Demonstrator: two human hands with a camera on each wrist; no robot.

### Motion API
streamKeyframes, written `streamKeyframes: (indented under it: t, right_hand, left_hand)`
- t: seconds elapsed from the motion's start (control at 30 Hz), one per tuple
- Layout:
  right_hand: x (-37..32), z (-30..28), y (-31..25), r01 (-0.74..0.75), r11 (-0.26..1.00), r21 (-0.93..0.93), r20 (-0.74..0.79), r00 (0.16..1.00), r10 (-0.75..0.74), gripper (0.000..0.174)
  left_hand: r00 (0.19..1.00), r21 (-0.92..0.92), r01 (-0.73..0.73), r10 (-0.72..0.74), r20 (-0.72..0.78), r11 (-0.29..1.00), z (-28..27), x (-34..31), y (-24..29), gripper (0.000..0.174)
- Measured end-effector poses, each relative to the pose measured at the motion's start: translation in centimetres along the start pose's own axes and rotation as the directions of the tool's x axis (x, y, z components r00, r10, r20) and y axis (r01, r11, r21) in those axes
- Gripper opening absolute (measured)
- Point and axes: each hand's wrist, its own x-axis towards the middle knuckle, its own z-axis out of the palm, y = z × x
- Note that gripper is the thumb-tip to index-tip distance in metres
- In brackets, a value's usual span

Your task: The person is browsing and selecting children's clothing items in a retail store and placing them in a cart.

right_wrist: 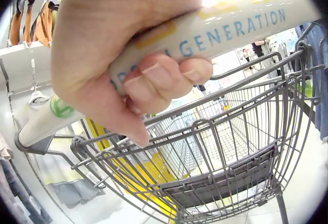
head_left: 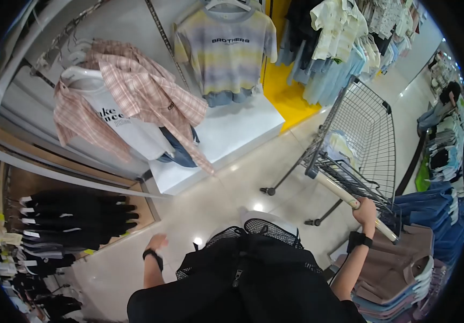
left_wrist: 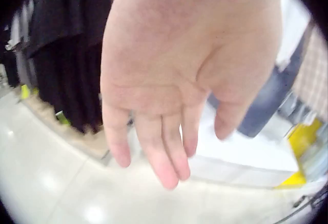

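My right hand [head_left: 366, 213] grips the pale handle [head_left: 331, 185] of a wire shopping cart [head_left: 369, 126]. Up close in the right wrist view, the fingers and thumb of that hand [right_wrist: 138, 70] curl round the handle [right_wrist: 246, 26], which bears blue lettering ending in "GENERATION". Inside the cart lies a light-coloured bundle [head_left: 341, 146], partly hidden by the wire. My left hand [head_left: 158, 242] hangs at my left side, holding nothing. In the left wrist view its palm shows and the fingers [left_wrist: 159, 152] are loosely extended over the floor.
A pink plaid shirt [head_left: 127, 81] hangs at the left above a white platform [head_left: 232, 142], near a striped "BROTHERS" T-shirt [head_left: 226, 48]. Black garments [head_left: 76, 215] hang lower left. At right, brown garments [head_left: 398, 258] hang close beside the cart handle. Glossy floor [head_left: 210, 207] runs between.
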Motion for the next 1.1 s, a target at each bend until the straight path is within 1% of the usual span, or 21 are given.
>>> streamKeyframes:
  t: [0.03, 0.07, 0.1, 0.13, 0.23, 0.27, 0.3, 0.33, 0.37, 0.43, 0.53, 0.67, 0.73, 0.83, 0.9, 0.93, 0.97, 1.0, 1.03, 1.07, 1.1]
  right_hand:
    - [-0.1, -0.1, -0.2, -0.005, 1.0, -0.016, 0.011, 1.0, 0.005, 0.013]
    - [-0.1, 0.0, -0.3, -0.004, 0.999, -0.033, 0.024, 1.0, 0.005, 0.013]
    - [0.2, 0.6, 0.2, 0.007, 0.997, -0.071, 0.046, 0.999, -0.004, 0.015]
    - [0.2, 0.9, 0.2, 0.044, 0.995, -0.088, 0.039, 0.998, -0.041, 0.015]
    - [-0.6, 0.2, -2.2, 0.0, 0.991, -0.131, 0.05, 0.999, 0.007, 0.015]
    - [-0.8, 0.4, -2.8, -0.003, 0.99, -0.14, 0.045, 0.999, 0.01, 0.015]
    - [-1.3, 0.0, -3.8, 0.011, 0.992, -0.125, 0.054, 0.999, -0.004, 0.016]
    - [-2.0, 0.6, -4.3, 0.012, 0.995, -0.097, 0.01, 1.0, -0.011, 0.017]
    - [-2.6, 0.9, -4.8, -0.004, 0.993, -0.116, 0.022, 1.0, 0.007, 0.018]
    - [-3.5, 1.2, -6.0, -0.023, 0.99, -0.143, 0.033, 0.999, 0.028, 0.018]
    - [-6.1, 1.7, -8.1, -0.026, 0.992, -0.121, 0.042, 0.999, 0.031, 0.016]
    - [-9.9, 2.5, -9.5, -0.043, 0.991, -0.124, 0.071, 0.996, 0.052, 0.014]
    - [-10.9, 2.6, -9.8, -0.045, 0.989, -0.138, 0.076, 0.996, 0.056, 0.014]
    - [-12.3, 2.3, -10.0, -0.044, 0.994, -0.098, 0.124, 0.991, 0.056, 0.013]
    - [-12.9, 2.2, -9.6, -0.058, 0.995, -0.08, 0.127, 0.99, 0.068, 0.014]
    - [-12.6, 2.6, -9.2, -0.022, 0.997, -0.071, 0.148, 0.988, 0.032, 0.015]
    - [-12.8, 2.5, -8.2, 0.086, 0.996, 0.007, 0.246, 0.965, -0.085, 0.025]
    - [-12.3, 0.9, -8.4, 0.071, 0.997, 0.011, 0.246, 0.967, -0.072, 0.025]
    - [-11.7, -1.7, -9.7, 0.044, 0.994, 0.098, 0.477, 0.875, -0.086, 0.03]
    - [-11.3, -3.1, -9.9, -0.032, 0.981, 0.191, 0.674, 0.731, -0.107, 0.036]
    - [-10.4, -3.7, -8.1, -0.057, 0.93, 0.364, 0.728, 0.64, -0.246, 0.043]
  left_hand:
    - [0.999, -0.336, 0.051, -0.044, 0.028, 0.94, 5.0, -1.4, -3.2, 0.025]
    - [0.995, -0.631, 0.103, -0.088, 0.055, 0.769, 9.7, -3.0, -6.0, 0.024]
    - [0.869, -0.814, 0.396, -0.461, 0.182, 0.425, 11.5, -7.0, -3.8, 0.027]
    - [0.595, -0.849, 0.526, -0.691, 0.41, -0.051, 13.1, -9.5, -1.7, 0.03]
    - [0.601, -0.88, 0.444, -0.672, 0.432, -0.169, 18.3, -12.6, 2.5, 0.032]
    - [0.69, -0.897, 0.407, -0.585, 0.427, -0.175, 22.1, -11.9, 1.0, 0.032]
    - [0.709, -0.894, 0.432, -0.567, 0.419, -0.121, 23.5, -12.0, 3.1, 0.032]
    - [0.732, -0.894, 0.446, -0.553, 0.399, -0.055, 23.4, -11.6, 5.1, 0.032]
    - [0.729, -0.891, 0.446, -0.546, 0.413, -0.078, 23.5, -11.7, 6.8, 0.032]
    - [0.856, -0.94, 0.341, -0.409, 0.317, -0.014, 24.1, -12.1, 9.5, 0.032]
    - [0.797, -0.899, 0.426, -0.429, 0.425, -0.1, 27.2, -12.1, 9.0, 0.033]
    - [0.741, -0.883, 0.454, -0.501, 0.447, -0.117, 29.9, -11.8, 6.4, 0.033]
    - [0.738, -0.885, 0.452, -0.508, 0.443, -0.115, 28.7, -11.4, 6.2, 0.033]
    - [0.774, -0.913, 0.408, -0.531, 0.345, 0.002, 25.1, -9.5, 5.5, 0.032]
    - [0.869, -0.947, 0.15, -0.494, -0.01, 0.283, 20.5, -6.3, 5.6, 0.025]
    - [0.877, -0.89, -0.067, -0.398, -0.268, 0.451, 18.6, -4.5, 6.3, 0.023]
    - [0.836, -0.751, -0.282, -0.231, -0.498, 0.598, 15.1, -2.1, 7.2, 0.02]
    - [0.836, -0.74, -0.309, -0.2, -0.511, 0.598, 11.7, -1.9, 9.7, 0.022]
    - [0.833, -0.735, -0.335, -0.18, -0.523, 0.589, 7.4, -3.2, 13.7, 0.024]
    - [0.786, -0.624, -0.507, 0.022, -0.618, 0.595, -2.5, -4.8, 22.2, 0.032]
    - [0.757, -0.496, -0.565, 0.176, -0.629, 0.659, -7.0, -6.2, 27.0, 0.038]
